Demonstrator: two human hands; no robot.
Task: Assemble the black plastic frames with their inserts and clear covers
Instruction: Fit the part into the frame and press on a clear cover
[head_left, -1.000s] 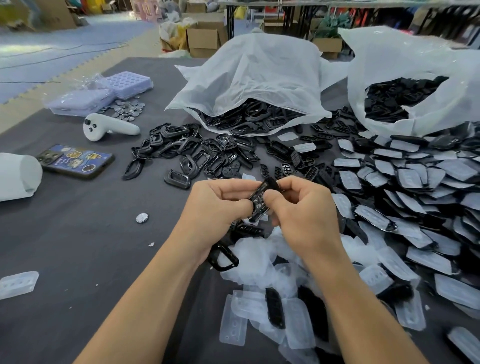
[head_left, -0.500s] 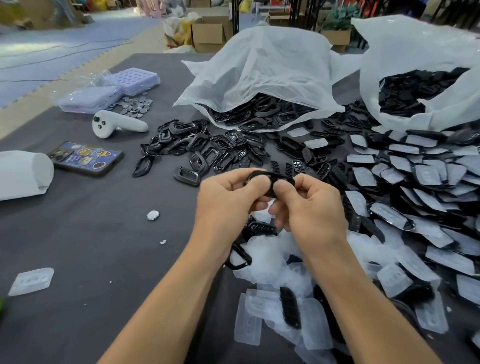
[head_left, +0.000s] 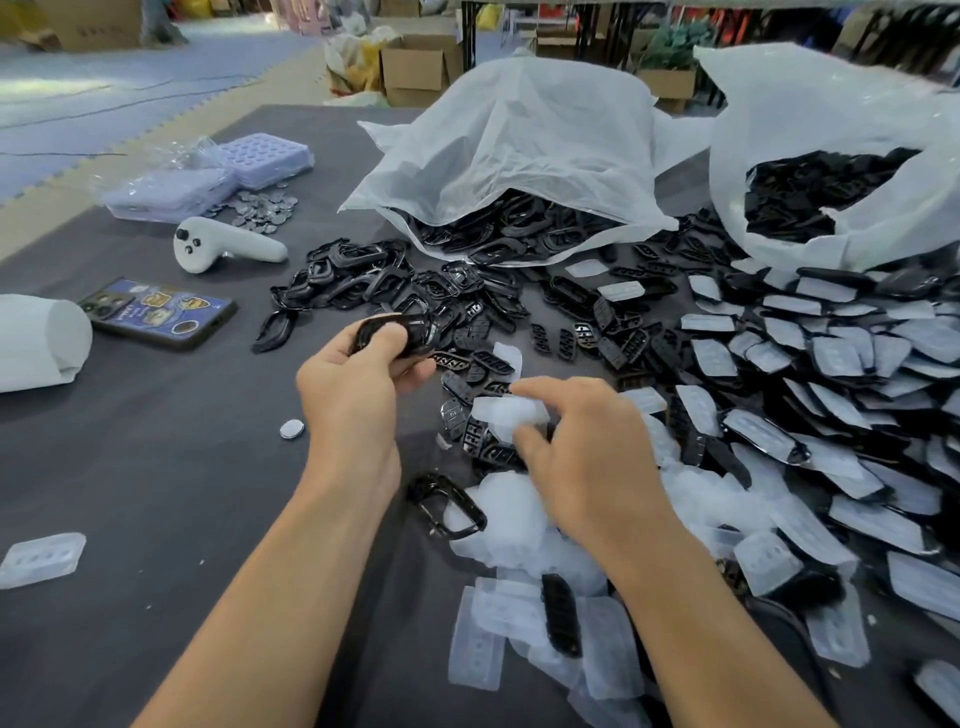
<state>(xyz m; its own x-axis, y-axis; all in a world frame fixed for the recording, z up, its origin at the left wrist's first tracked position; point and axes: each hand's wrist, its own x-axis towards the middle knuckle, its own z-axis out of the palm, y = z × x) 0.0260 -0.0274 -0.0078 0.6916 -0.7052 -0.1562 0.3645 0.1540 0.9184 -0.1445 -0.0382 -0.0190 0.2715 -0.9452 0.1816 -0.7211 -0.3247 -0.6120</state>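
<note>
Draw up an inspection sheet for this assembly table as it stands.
Surface: table under a dark grey cloth.
Job's things: loose black frames mid-table; inserts beside them; clear covers heaped nearest; covered pieces piled at right; white bags of black parts at the back.
Clutter: phone, white controller, lilac trays, metal discs, white roll, all at left.
Grippers: left hand grips a black frame; right hand fingers pinch a clear cover.
Cables: thin dark line on the floor mat, perhaps a cable.
Surroundings: cardboard boxes beyond the table.
</note>
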